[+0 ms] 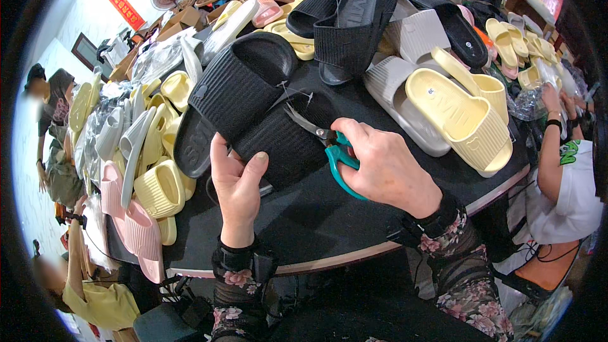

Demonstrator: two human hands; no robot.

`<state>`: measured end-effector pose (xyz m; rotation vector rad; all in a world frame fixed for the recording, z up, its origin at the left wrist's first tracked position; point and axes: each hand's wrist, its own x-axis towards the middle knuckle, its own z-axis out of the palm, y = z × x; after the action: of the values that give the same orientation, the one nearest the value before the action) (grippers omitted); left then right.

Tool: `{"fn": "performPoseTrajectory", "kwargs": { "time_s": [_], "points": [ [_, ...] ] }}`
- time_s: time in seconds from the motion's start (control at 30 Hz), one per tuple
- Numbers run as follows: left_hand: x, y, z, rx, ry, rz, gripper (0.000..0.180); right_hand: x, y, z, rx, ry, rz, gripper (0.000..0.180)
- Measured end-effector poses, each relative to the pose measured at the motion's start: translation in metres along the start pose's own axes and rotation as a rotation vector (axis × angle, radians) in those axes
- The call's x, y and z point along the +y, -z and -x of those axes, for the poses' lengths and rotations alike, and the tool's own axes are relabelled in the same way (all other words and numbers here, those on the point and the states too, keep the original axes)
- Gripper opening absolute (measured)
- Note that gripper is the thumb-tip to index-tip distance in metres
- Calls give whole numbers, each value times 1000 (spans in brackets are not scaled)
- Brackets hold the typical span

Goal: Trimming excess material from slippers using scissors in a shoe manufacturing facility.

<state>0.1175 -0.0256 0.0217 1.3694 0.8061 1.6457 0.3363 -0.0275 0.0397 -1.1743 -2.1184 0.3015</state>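
My left hand (pixel 238 193) grips the near edge of a pair of black slide sandals (pixel 237 92), thumb and fingers around it. The second black sandal (pixel 285 152) of the pair lies beside the first, with a thin clear plastic tie (pixel 296 92) at their straps. In my right hand (pixel 396 171) is a pair of scissors (pixel 324 133) with teal handles, fingers through the loops. Its blades are spread, their tips close to the tie; whether they touch it I cannot tell.
Yellow slides (pixel 459 117) and grey slides (pixel 396 98) lie to the right on the black table (pixel 234 240). Another black pair (pixel 354 31) stands beyond. Pink slides (pixel 136 231) and more yellow ones (pixel 158 187) crowd the left. Co-workers sit around, one in a white sleeve (pixel 570 171) at right.
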Motion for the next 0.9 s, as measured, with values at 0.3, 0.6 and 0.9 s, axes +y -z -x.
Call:
{"fn": "performPoseTrajectory", "kwargs": {
  "time_s": [0.3, 0.6, 0.9],
  "points": [
    [3, -7, 4, -51, 43, 11, 61, 5, -3, 0, 133, 49, -69, 31],
    [1, -8, 7, -95, 88, -35, 62, 3, 2, -2, 83, -79, -74, 36],
    [-6, -3, 11, -164, 111, -187, 63, 3, 5, -1, 88, -98, -129, 38]
  ]
}}
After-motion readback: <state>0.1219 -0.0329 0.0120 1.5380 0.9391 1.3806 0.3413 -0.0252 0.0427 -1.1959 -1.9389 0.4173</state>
